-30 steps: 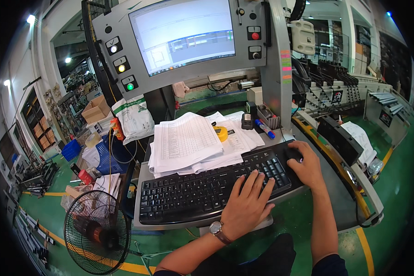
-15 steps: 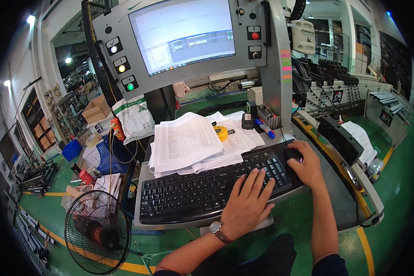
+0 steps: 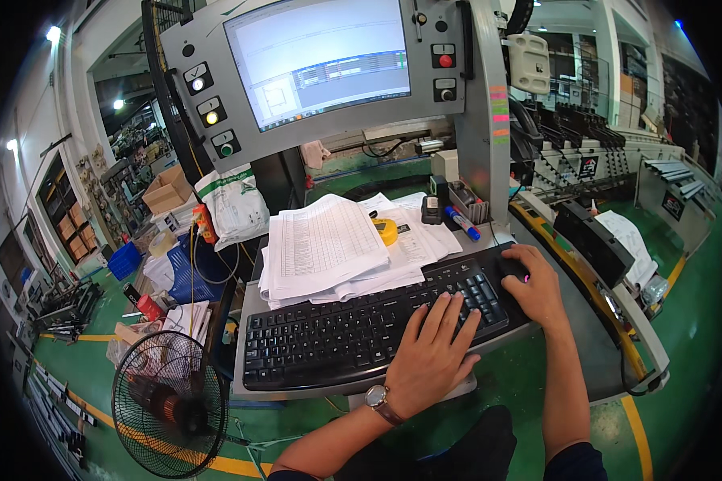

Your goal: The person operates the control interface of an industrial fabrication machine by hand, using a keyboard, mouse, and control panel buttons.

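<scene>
My left hand (image 3: 427, 359) rests with outstretched fingers over the right part of a black keyboard (image 3: 317, 345), close to the number pad. A wristwatch is on that wrist. My right hand (image 3: 537, 290) curls over a dark computer mouse (image 3: 512, 267) just beyond the keyboard's right end. The fingers hide part of the mouse. Above the keyboard, a lit screen (image 3: 321, 56) in a grey control panel shows a table and a small outline drawing. Printed sheets (image 3: 325, 248) lie in a stack along the keyboard's far edge.
A yellow tape measure (image 3: 387, 232) and a blue marker (image 3: 463, 224) lie beyond the keyboard. A black fan (image 3: 168, 405) stands at the lower left. Push buttons flank the screen, including a red one (image 3: 445, 61). A yellow-edged rail (image 3: 573, 280) runs at the right.
The green button left of the screen was lit and is now dark. Both hands stay in the same place.
</scene>
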Tool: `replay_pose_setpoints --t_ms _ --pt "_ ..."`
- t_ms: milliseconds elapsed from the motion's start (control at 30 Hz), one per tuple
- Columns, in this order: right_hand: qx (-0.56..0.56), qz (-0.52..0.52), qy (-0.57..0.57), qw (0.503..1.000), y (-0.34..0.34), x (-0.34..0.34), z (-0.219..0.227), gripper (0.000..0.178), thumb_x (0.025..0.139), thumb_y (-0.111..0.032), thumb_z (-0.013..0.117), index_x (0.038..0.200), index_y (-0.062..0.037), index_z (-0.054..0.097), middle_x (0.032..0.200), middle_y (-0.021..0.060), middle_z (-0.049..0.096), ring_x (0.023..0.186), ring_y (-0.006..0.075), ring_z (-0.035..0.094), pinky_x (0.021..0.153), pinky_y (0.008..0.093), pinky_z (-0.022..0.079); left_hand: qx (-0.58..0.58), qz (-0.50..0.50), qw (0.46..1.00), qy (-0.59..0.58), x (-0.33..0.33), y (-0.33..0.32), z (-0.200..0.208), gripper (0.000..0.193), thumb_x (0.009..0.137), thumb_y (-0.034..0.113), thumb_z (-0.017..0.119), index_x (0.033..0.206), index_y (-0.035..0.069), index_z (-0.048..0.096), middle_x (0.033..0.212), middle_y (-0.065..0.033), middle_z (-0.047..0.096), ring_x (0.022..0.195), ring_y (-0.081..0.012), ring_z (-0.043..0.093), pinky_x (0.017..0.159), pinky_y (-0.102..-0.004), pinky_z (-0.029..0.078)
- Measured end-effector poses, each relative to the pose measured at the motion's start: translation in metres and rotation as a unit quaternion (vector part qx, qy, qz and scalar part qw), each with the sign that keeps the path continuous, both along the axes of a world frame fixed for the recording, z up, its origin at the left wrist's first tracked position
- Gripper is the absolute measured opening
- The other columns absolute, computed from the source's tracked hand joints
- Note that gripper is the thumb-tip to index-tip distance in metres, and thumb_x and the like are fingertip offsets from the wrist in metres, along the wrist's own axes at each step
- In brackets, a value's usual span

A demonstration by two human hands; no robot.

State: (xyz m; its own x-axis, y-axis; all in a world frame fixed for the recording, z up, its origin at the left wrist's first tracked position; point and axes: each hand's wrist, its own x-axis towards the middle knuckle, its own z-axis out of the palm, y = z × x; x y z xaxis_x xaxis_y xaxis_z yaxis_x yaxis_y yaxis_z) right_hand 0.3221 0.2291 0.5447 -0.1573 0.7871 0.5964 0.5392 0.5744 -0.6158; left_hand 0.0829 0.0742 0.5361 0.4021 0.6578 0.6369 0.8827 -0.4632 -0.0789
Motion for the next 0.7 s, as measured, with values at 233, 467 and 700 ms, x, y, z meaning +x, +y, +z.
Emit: replay_pose_setpoints --t_ms 233,467,700 --pt "0.003 -0.002 -0.006 1.000 0.0014 0.0000 -0.0008 0.047 0.088 -0.019 0.074 0.133 -0.0056 0.080 0.148 0.0202 0.074 0.136 0.0421 0.072 0.119 0.0466 0.055 -0.004 0.001 1.000 0.001 0.0005 0.0002 0.0005 0.074 0.100 0.047 0.085 0.161 0.009 0.065 0.169 -0.0221 0.060 0.160 -0.0400 0.053 0.131 -0.0558 0.044" --pt "0.002 0.006 0.007 1.000 0.0017 -0.0003 -0.0008 0.049 0.087 -0.018 0.074 0.135 -0.0040 0.077 0.144 0.0190 0.075 0.135 0.0410 0.073 0.118 0.0460 0.055 -0.021 0.003 1.000 0.009 -0.0001 0.0009 -0.0011 0.073 0.101 0.046 0.085 0.160 0.007 0.066 0.161 -0.0191 0.067 0.155 -0.0390 0.057 0.129 -0.0555 0.045" --pt "0.005 0.004 0.010 1.000 0.0027 0.0007 -0.0030 0.050 0.087 -0.020 0.074 0.134 -0.0039 0.078 0.146 0.0195 0.075 0.135 0.0416 0.073 0.118 0.0459 0.055 -0.007 -0.002 1.000 -0.009 -0.0003 0.0008 -0.0005 0.074 0.101 0.046 0.085 0.161 0.007 0.065 0.158 -0.0186 0.069 0.155 -0.0393 0.057 0.129 -0.0559 0.045"
